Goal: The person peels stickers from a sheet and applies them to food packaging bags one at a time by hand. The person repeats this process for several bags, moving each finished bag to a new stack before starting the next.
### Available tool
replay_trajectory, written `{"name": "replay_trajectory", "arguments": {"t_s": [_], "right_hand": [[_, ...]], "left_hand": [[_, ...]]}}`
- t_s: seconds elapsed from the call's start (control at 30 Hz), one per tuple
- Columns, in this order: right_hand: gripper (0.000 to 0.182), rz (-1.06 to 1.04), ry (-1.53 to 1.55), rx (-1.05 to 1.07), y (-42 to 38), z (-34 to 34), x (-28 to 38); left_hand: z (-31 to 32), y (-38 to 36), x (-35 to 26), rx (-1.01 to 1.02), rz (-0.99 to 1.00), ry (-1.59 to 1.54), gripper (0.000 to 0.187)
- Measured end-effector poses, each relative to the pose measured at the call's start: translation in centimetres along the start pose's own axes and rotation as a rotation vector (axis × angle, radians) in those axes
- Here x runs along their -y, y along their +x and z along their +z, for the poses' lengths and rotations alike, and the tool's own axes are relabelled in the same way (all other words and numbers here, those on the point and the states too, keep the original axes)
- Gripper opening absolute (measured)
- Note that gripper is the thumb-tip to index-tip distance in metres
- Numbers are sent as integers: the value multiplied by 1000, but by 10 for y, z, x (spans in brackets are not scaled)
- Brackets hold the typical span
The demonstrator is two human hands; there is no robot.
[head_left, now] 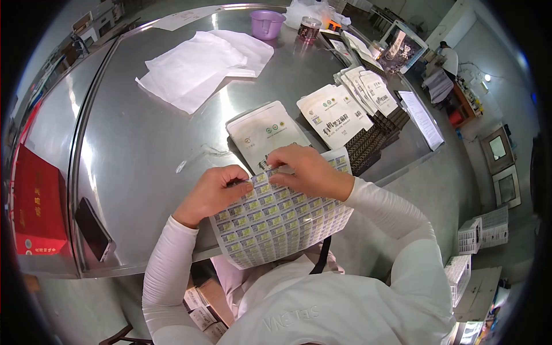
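Note:
A sheet of small yellow and blue printed stickers [276, 221] hangs over the table's front edge, sloping toward my body. My left hand [215, 192] is closed on the sheet's upper left edge, thumb on top. At the top edge my right hand [313, 172] pinches with thumb and index finger; whether a single sticker is between the fingertips is too small to tell. Just beyond both hands lies a white pouch with printed labels [267, 132], its lower part hidden by the sheet and my right hand.
More printed pouches [336, 115] are fanned out at the right. White paper bags [192, 66] lie farther back, near a purple plastic cup [267, 24] and a jar [309, 29]. A phone [94, 229] and a red bag [39, 201] are at the left. A person [448, 60] is in the right background.

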State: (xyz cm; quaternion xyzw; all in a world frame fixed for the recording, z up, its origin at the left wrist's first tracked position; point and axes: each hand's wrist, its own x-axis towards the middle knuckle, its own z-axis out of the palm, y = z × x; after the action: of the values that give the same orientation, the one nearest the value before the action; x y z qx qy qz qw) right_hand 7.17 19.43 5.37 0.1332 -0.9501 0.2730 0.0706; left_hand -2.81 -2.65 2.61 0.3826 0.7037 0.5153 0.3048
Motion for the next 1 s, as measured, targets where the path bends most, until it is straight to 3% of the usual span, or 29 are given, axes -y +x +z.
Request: {"name": "replay_trajectory", "arguments": {"t_s": [0.33,0.63,1.0], "right_hand": [[27,64,71,50,-5,-1,-1],[20,153,72,305,7,-14,5],[16,125,151,247,3,-16,4]], "left_hand": [[1,1,6,-27,43,89,13],[-3,-3,-7,6,48,146,14],[-4,-3,-10,33,-5,123,15]]}}
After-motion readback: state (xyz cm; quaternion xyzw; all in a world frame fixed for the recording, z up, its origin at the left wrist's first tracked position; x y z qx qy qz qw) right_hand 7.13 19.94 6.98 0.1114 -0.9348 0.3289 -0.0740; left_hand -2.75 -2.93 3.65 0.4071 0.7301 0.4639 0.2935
